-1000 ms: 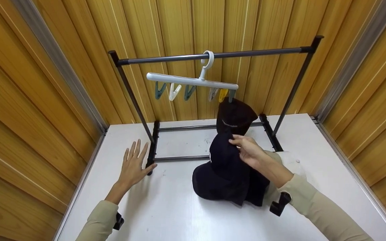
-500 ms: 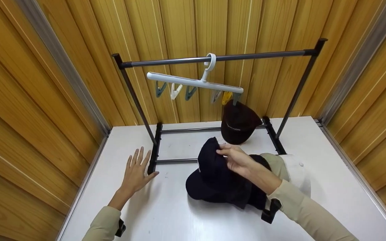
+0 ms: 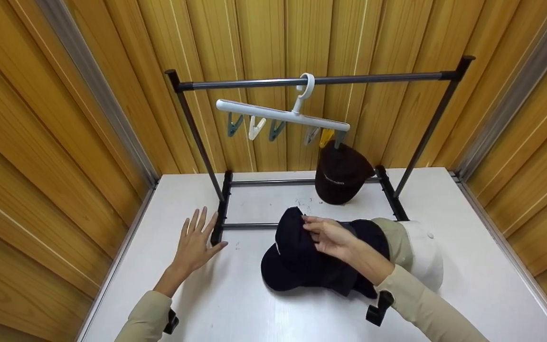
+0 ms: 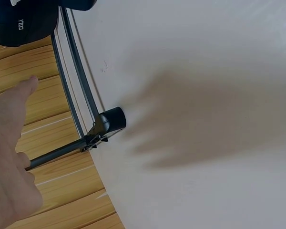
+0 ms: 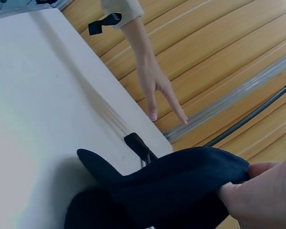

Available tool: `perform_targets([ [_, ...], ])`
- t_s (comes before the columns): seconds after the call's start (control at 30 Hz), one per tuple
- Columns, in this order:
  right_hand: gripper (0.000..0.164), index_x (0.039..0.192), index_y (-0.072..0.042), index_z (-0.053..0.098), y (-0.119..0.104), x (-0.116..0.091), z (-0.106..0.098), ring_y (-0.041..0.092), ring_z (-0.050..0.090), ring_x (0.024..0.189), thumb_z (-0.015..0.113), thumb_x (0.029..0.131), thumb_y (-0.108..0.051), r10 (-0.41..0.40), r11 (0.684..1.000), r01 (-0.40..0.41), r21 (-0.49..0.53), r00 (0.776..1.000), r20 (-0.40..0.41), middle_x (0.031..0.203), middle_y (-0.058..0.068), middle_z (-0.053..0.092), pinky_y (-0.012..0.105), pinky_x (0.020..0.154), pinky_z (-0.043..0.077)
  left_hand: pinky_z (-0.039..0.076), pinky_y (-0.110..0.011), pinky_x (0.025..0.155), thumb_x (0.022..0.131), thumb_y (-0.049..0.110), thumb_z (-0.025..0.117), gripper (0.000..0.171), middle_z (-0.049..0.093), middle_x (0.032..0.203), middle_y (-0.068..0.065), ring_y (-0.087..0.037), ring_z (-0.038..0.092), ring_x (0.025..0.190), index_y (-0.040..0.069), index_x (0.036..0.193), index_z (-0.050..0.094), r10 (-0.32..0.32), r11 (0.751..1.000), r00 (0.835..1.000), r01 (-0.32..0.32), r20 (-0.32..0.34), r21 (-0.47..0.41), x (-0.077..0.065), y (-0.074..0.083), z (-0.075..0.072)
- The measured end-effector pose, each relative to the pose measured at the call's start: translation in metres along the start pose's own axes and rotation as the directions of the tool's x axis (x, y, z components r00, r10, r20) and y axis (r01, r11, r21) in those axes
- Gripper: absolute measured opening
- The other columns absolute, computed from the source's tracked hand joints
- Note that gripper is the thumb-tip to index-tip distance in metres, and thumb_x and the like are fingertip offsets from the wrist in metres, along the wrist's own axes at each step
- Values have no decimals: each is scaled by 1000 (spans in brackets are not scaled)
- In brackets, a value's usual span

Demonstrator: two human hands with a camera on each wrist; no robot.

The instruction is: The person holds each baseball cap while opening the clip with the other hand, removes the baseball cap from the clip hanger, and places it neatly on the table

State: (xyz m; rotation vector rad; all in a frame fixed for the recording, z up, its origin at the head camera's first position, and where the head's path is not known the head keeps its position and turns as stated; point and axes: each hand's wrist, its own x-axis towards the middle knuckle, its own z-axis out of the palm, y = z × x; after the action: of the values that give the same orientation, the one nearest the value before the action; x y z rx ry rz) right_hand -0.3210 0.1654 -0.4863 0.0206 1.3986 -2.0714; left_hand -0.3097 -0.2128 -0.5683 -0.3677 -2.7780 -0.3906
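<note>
My right hand (image 3: 333,240) pinches the upper edge of a navy cap (image 3: 290,259) between thumb and fingers. That cap has its brim toward the left and stands at the front of a row of caps on the white table. In the right wrist view, the cap's fabric (image 5: 181,176) is gripped at its edge. My left hand (image 3: 193,244) hovers with spread fingers beside the rack's left foot, holding nothing; its shadow falls on the table in the left wrist view. A dark brown cap (image 3: 342,175) hangs by clips from the right end of a white hanger (image 3: 278,114).
Behind the navy cap are another dark cap (image 3: 373,232), a beige cap (image 3: 395,237) and a white cap (image 3: 425,256). The hanger hooks over the rack's top bar (image 3: 373,78); several other clips (image 3: 256,128) hang below it. Wood-patterned walls (image 3: 50,166) surround the table.
My right hand has carried the navy cap left and lower, away from the other caps and the hanging brown one. My left hand stays almost where it was.
</note>
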Motion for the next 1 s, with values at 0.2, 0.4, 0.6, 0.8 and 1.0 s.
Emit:
perform_targets([
  [0.2, 45, 145, -4, 48, -1, -5, -9, 17, 70, 99, 57, 101, -4, 33, 998, -32, -57, 999, 31, 107, -1, 72, 36, 89, 57, 21, -67, 122, 90, 51, 70, 84, 32, 163, -28, -49, 26, 152, 8, 157, 40, -12, 1000, 999, 12, 37, -1, -5, -2, 6],
  [0.4, 50, 146, -2, 48, -5, -5, -16, 16, 71, 95, 62, 98, -6, 22, 982, -22, -190, 1000, -1, 104, 0, 71, 35, 86, 59, 21, -67, 122, 91, 52, 69, 84, 32, 163, -29, -49, 27, 152, 8, 157, 41, -12, 1000, 999, 12, 40, -11, -5, -2, 5],
  [0.6, 42, 142, -2, 57, -7, -5, -26, 19, 69, 103, 59, 101, -11, 29, 966, -39, -254, 999, -40, 113, 3, 70, 38, 92, 57, 22, -67, 122, 91, 51, 70, 84, 32, 162, -29, -49, 28, 152, 8, 156, 41, -7, 1000, 999, 8, 46, -9, -5, -2, 4],
  [0.8, 37, 138, -1, 62, -11, -9, -32, 19, 65, 106, 57, 103, -16, 32, 937, -50, -344, 998, -59, 123, 4, 64, 40, 96, 55, 24, -67, 121, 90, 54, 69, 84, 34, 161, -29, -49, 29, 151, 7, 155, 43, -5, 1000, 999, 5, 43, 6, -7, -4, 4],
  [1.0, 42, 139, 8, 56, -20, -13, -41, 20, 65, 107, 55, 105, -17, 18, 872, -25, -489, 1000, -18, 132, 12, 61, 42, 99, 57, 23, -67, 121, 90, 51, 70, 83, 33, 162, -29, -48, 29, 151, 7, 155, 43, -11, 1000, 999, 12, 52, -2, -8, -2, 2],
])
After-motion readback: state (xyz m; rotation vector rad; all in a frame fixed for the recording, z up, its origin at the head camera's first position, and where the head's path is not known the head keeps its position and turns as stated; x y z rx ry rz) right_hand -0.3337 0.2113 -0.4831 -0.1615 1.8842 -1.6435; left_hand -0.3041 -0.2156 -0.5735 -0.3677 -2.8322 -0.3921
